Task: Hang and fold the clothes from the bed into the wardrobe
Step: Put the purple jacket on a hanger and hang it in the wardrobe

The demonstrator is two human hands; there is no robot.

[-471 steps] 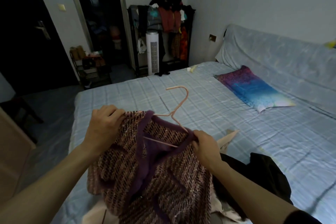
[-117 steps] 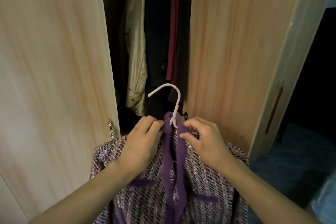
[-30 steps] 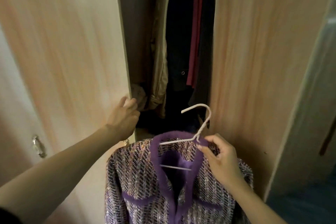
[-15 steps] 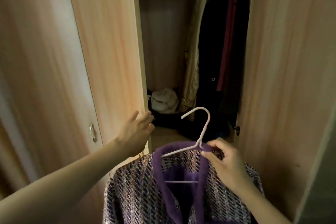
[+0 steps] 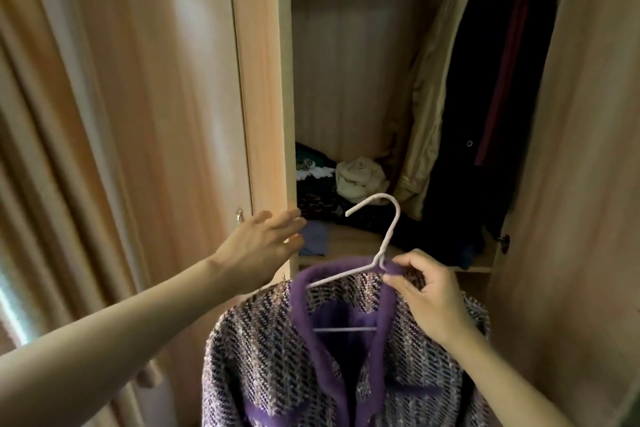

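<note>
A purple tweed jacket with a plain purple collar hangs on a pale wire hanger in front of the open wardrobe. My right hand pinches the hanger's neck at the collar and holds the jacket up. My left hand is open, fingers spread, its palm against the edge of the left wardrobe door. The hanger's hook points up and left, in free air below the hanging clothes.
Inside the wardrobe a cream coat, a black coat and a dark red garment hang at the right. Several crumpled clothes lie on the shelf. The right door stands open.
The left door has swung further open under my left hand, showing more of the inside and the shelf. My right hand still holds the hanger, now a little higher and closer.
</note>
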